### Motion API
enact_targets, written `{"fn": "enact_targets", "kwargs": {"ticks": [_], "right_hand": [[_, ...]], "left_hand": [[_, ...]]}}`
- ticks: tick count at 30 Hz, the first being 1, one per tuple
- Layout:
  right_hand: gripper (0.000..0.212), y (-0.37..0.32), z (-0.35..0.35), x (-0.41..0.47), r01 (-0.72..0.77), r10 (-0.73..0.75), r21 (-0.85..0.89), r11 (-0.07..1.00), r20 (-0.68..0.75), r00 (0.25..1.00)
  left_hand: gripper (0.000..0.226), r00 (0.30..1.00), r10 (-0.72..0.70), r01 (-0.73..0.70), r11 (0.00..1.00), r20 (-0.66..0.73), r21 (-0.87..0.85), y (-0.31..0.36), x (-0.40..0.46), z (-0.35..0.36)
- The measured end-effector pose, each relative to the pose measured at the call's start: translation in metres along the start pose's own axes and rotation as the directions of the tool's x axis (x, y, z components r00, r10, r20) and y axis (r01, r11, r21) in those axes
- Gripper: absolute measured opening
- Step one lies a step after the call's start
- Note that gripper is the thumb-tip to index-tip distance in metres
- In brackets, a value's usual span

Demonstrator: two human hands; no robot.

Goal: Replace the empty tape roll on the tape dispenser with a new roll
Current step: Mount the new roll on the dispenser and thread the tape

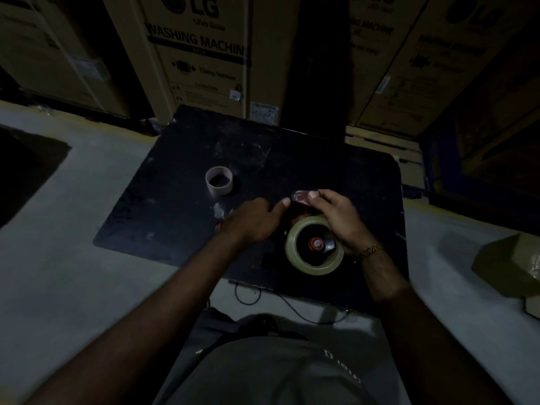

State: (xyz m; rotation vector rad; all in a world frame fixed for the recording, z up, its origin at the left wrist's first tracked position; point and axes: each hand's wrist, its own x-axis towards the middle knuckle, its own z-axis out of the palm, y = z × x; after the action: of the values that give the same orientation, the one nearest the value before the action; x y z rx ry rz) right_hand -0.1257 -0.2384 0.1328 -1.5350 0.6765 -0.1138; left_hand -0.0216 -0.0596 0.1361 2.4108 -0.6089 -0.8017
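Observation:
A new clear tape roll (295, 255) sits on the hub of the tape dispenser (317, 245), which lies flat on the black table (292, 159). The hub's red centre and bolt show inside the roll. My right hand (336, 217) rests over the roll's far right edge, thumb and fingers pinching the dispenser's reddish front end (301, 196). Just left of the dispenser, my left hand (254, 219) has its fingers curled, thumb pointing at that front end; whether it grips anything is hidden. The empty cardboard core (219, 180) stands on the table to the far left.
Large cardboard washing machine boxes (201, 54) stand behind the table. A small open carton (511, 264) lies on the grey floor at the right. A thin black cable (292, 305) hangs below the table's near edge, above my lap.

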Motion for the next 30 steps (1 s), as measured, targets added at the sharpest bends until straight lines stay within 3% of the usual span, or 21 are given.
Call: {"fn": "enact_targets", "kwargs": {"ticks": [5, 11, 14, 17, 19, 25, 27, 30], "right_hand": [[0.027, 0.003, -0.001, -0.005, 0.038, -0.041, -0.046, 0.998, -0.061, 0.997], [0.029, 0.000, 0.002, -0.003, 0.076, -0.084, -0.070, 0.995, -0.116, 0.990], [0.027, 0.007, 0.005, 0.000, 0.037, -0.041, -0.031, 0.999, -0.147, 0.988], [0.025, 0.014, 0.007, -0.002, -0.024, 0.038, 0.116, 0.993, -0.122, 0.992], [0.027, 0.016, 0.006, -0.003, -0.070, 0.091, 0.177, 0.982, -0.112, 0.989], [0.030, 0.017, -0.002, -0.002, -0.128, 0.153, 0.241, 0.962, -0.088, 0.984], [0.029, 0.017, -0.001, -0.003, -0.127, 0.150, 0.253, 0.959, -0.074, 0.986], [0.028, 0.010, 0.003, -0.007, -0.131, 0.139, 0.266, 0.955, -0.011, 0.990]], "left_hand": [[0.083, 0.992, -0.015, 0.020, 0.999, -0.129, 0.034, 0.008, -0.003, 0.007], [0.046, 0.929, 0.062, -0.042, 0.997, -0.366, 0.062, 0.018, -0.011, 0.019], [0.039, 0.947, 0.091, -0.077, 0.995, -0.308, 0.056, 0.013, -0.005, 0.018], [0.030, 0.949, 0.178, -0.160, 0.983, -0.260, 0.089, 0.005, -0.004, 0.015], [0.029, 0.935, 0.253, -0.215, 0.961, -0.247, 0.172, 0.000, -0.006, 0.013], [0.071, 0.830, 0.526, -0.381, 0.779, -0.186, 0.498, -0.019, -0.005, 0.009], [0.071, 0.813, 0.537, -0.375, 0.778, -0.224, 0.505, -0.021, -0.008, 0.008], [0.052, 0.837, 0.464, -0.315, 0.842, -0.289, 0.438, -0.017, -0.007, 0.005]]}}
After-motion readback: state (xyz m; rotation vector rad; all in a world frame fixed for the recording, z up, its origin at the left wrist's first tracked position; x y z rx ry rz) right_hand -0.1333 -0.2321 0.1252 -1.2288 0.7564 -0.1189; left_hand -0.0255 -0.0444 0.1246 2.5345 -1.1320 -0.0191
